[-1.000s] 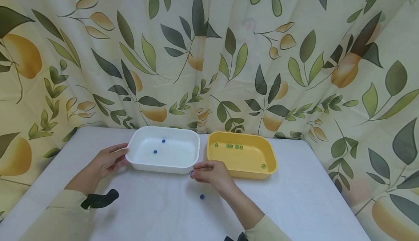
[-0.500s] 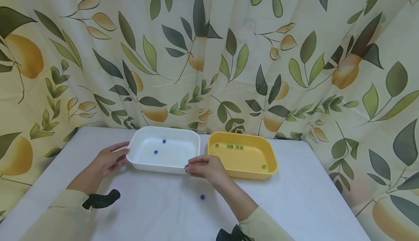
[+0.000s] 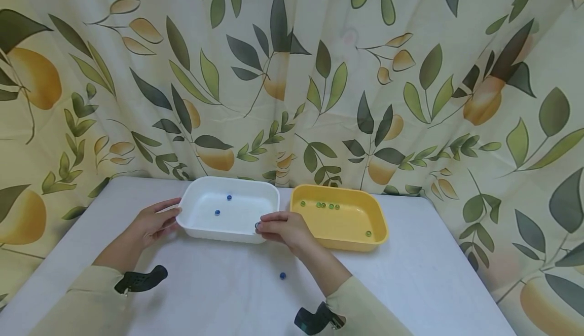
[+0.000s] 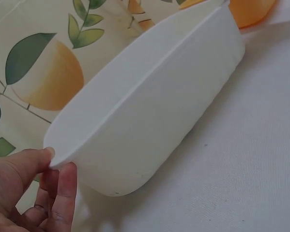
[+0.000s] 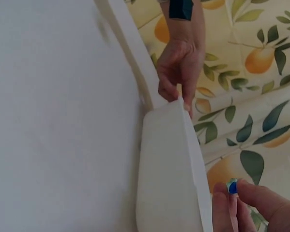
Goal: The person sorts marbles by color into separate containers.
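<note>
My left hand [image 3: 152, 224] grips the left end of a white plastic tub [image 3: 205, 232]; in the left wrist view the thumb [image 4: 36, 159] lies over the rim with fingers against the outside wall. Two blue marbles [image 3: 217, 213] lie on the tub's floor. With thumb and fingertips my right hand [image 3: 287, 230] pinches a blue marble [image 5: 233, 186] at the tub's front right rim. Another blue marble [image 3: 283, 275] lies on the white cloth in front of that hand.
Right of the white tub stands a yellow tub [image 3: 351, 242] with several green marbles [image 3: 331, 206] in it. A white cloth [image 3: 219, 285] covers the table. Behind it hangs a curtain [image 3: 292, 72] printed with leaves and fruit.
My right hand has moved left and up with the pinched marble, from beside the white tub's front right corner to over its rim. The left hand keeps its hold.
</note>
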The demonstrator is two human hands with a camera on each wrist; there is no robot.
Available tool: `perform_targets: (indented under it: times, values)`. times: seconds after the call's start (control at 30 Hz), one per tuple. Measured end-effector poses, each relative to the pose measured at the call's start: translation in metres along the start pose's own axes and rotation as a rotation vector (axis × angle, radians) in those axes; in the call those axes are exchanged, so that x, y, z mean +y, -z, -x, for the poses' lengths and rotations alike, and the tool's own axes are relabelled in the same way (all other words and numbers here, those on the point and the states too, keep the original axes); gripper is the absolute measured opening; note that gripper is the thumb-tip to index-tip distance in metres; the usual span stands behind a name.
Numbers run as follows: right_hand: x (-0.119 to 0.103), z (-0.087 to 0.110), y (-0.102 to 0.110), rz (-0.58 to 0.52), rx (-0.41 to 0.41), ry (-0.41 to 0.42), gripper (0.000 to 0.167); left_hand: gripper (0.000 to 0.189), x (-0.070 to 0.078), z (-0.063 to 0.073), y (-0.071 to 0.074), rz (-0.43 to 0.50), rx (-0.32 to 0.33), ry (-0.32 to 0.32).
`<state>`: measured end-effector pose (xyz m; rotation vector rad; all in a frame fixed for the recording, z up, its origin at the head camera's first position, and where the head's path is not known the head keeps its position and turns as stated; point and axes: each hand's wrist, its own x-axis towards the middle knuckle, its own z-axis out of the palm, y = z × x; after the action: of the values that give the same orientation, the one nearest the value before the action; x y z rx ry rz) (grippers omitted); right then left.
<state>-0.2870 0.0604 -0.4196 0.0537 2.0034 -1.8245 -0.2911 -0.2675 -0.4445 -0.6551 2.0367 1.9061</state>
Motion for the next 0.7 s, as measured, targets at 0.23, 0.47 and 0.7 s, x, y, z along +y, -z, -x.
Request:
perform_targets:
  times: [0.23,0.47,0.7]
  values:
    - [-0.001,-0.008,-0.003,-0.024,-0.010,-0.018,0.036,0.066,-0.001,0.001,0.000,0.007,-0.008,-0.004]
    - [0.000,-0.014,-0.005,-0.075,0.003,-0.042,0.036,0.067,-0.001,0.000,0.002,0.010,-0.014,-0.002]
    - [-0.001,-0.020,-0.006,-0.078,0.009,-0.055,0.036,0.065,0.000,0.000,0.002,0.008,-0.018,-0.008]
